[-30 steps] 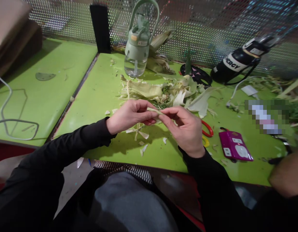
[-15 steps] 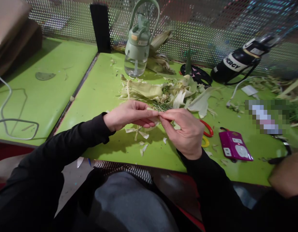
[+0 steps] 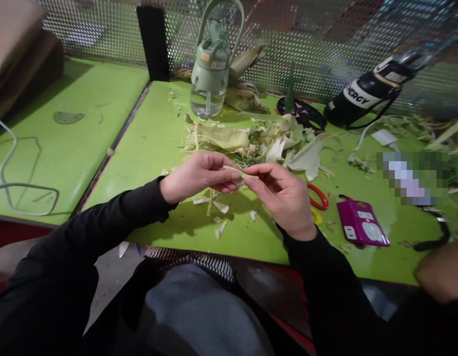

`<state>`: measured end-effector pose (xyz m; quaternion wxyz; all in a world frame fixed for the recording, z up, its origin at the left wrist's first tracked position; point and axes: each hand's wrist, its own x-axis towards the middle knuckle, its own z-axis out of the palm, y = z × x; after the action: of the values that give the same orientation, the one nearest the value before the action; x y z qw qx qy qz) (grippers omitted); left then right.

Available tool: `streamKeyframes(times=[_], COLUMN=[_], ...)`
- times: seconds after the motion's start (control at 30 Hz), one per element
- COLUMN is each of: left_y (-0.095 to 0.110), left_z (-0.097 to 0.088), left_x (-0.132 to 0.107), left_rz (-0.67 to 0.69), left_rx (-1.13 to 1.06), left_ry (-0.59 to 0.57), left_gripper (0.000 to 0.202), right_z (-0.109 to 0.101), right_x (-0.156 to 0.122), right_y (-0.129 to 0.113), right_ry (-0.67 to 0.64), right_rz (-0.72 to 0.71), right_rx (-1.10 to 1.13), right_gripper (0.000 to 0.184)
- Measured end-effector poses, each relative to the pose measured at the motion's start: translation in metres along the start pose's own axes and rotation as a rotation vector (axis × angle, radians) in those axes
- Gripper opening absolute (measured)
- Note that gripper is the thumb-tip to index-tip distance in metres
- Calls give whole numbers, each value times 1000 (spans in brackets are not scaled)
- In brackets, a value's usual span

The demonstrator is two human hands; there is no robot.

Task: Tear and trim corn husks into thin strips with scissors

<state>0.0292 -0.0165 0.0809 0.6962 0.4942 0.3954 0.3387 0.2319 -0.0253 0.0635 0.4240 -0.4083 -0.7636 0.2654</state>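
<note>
A pale green strip of corn husk (image 3: pixel 244 174) spans the small gap between my two hands above the table. My left hand (image 3: pixel 203 175) is closed, pinching its left part between thumb and fingers. At its right end, the thumb and forefinger of my right hand (image 3: pixel 288 200) pinch the strip. Below lies a small cross-shaped piece of husk (image 3: pixel 211 200) among pale scraps. Just beyond my fingers spreads a heap of torn corn husks (image 3: pixel 223 137). Beside my right hand are a red loop (image 3: pixel 325 201) and a yellow loop (image 3: pixel 316 216), partly hidden.
On the green table (image 3: pixel 125 143) stand a light green water bottle (image 3: pixel 210 74) and a tilted black bottle (image 3: pixel 362 96) against the mesh (image 3: pixel 103 39). A purple power adapter (image 3: pixel 363 223) lies right, near another person's arm (image 3: pixel 442 269). A cable (image 3: pixel 14 148) trails at left.
My right fingers have shifted slightly and loosened from a tight pinch against the left fingertips. More of the husk strip now shows between the hands.
</note>
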Motion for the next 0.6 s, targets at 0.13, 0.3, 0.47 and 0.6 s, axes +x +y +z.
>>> streamKeyframes(times=[0.13, 0.3, 0.47, 0.6], left_y=[-3, -5, -4, -3], left_z=[4, 4, 2, -2], left_x=[0, 2, 4, 3], left_rz=[45, -41, -159, -225], left_rx=[-26, -92, -196, -274], left_ry=[13, 0, 1, -42], left_gripper=[5, 6, 10, 12], right_z=[1, 4, 4, 2], right_x=[-2, -5, -3, -3], right_y=[-2, -3, -3, 0], right_ry=[1, 97, 133, 119], right_rz=[88, -24, -279, -397], right_rx=[71, -94, -292, -342], right_gripper=[10, 6, 13, 20])
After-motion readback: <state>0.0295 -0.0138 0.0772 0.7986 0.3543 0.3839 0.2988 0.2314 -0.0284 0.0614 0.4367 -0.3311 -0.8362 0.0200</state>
